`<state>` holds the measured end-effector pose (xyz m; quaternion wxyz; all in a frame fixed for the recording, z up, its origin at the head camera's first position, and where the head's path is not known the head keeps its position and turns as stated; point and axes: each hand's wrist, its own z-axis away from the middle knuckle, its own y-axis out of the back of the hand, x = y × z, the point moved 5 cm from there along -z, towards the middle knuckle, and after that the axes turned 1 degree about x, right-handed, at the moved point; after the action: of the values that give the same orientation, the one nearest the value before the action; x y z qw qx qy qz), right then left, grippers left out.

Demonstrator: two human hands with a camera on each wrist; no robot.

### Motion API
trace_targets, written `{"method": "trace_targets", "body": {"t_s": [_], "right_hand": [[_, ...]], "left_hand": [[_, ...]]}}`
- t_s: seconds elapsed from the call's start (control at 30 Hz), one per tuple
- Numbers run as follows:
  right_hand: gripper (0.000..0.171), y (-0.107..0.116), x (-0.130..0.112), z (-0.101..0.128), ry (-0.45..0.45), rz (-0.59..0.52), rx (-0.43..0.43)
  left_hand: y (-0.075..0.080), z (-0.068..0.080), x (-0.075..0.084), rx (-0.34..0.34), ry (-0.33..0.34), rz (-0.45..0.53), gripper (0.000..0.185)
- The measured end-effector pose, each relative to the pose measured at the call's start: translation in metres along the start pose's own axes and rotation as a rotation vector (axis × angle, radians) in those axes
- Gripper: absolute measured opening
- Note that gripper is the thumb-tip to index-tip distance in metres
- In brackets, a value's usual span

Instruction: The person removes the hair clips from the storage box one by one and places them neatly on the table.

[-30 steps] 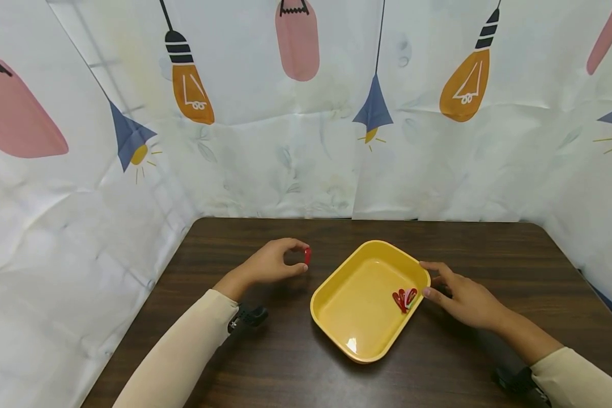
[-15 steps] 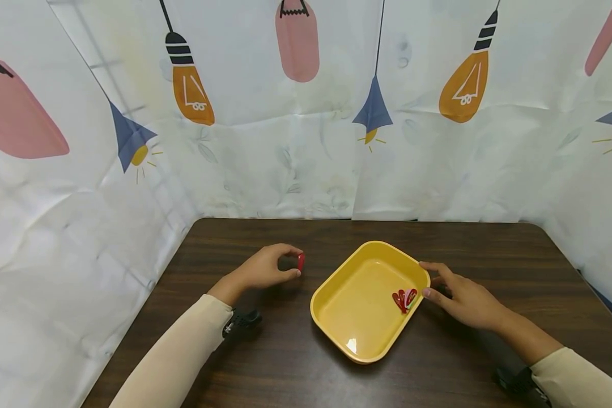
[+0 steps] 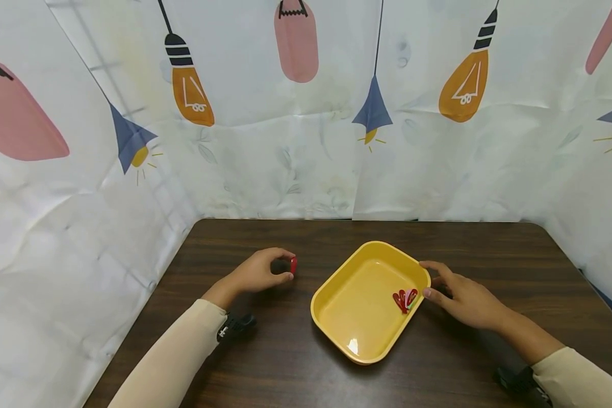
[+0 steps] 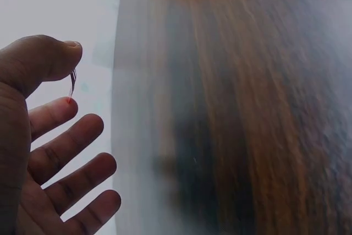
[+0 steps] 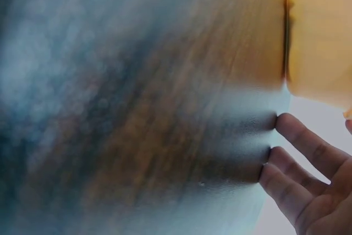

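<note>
Clearly your left hand (image 3: 259, 274) pinches a small red clip (image 3: 293, 264) between thumb and forefinger, just above the dark wooden table (image 3: 296, 362), left of the yellow plastic tray (image 3: 336, 317); your fingers hide most of it. Inside the tray, red clips (image 3: 404, 299) overlap indistinctly, and your right hand (image 3: 464, 299) rests relaxed, fingertips touching the tray's right rim, gripping nothing.

clips (image 3: 405, 298) in tray (image 3: 336, 317), tray on table (image 3: 306, 362)
</note>
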<state>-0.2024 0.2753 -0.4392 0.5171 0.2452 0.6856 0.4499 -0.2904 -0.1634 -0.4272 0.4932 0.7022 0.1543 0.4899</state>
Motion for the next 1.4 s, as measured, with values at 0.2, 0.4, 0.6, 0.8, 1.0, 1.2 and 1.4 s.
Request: {"method": "trace_targets", "body": {"t_s": [0.2, 0.4, 0.6, 0.8, 1.0, 1.2, 1.4], "right_hand": [[0.062, 0.000, -0.001, 0.000, 0.015, -0.004, 0.006], [0.062, 0.000, -0.002, 0.000, 0.026, -0.005, 0.015], [0.062, 0.000, -0.002, -0.001, 0.025, 0.001, 0.015], [0.062, 0.000, -0.002, -0.001, 0.029, 0.001, 0.018], [0.063, 0.000, -0.002, -0.001, 0.024, 0.010, 0.019], [0.062, 0.000, -0.001, 0.000, 0.008, 0.000, 0.012], [0.062, -0.001, 0.000, 0.000, 0.005, 0.001, 0.010]], "left_hand": [[0.000, 0.004, -0.008, -0.001, -0.004, -0.004, 0.049], [0.001, 0.008, -0.015, 0.000, 0.013, -0.005, 0.049], [0.001, 0.012, -0.024, 0.000, 0.033, -0.006, 0.049], [0.002, 0.015, -0.029, 0.000, 0.033, -0.032, 0.050], [0.000, 0.018, -0.029, 0.008, -0.010, -0.043, 0.048], [-0.006, 0.017, -0.024, -0.006, -0.009, -0.033, 0.050], [-0.013, 0.014, -0.022, -0.024, -0.012, -0.047, 0.050]]}}
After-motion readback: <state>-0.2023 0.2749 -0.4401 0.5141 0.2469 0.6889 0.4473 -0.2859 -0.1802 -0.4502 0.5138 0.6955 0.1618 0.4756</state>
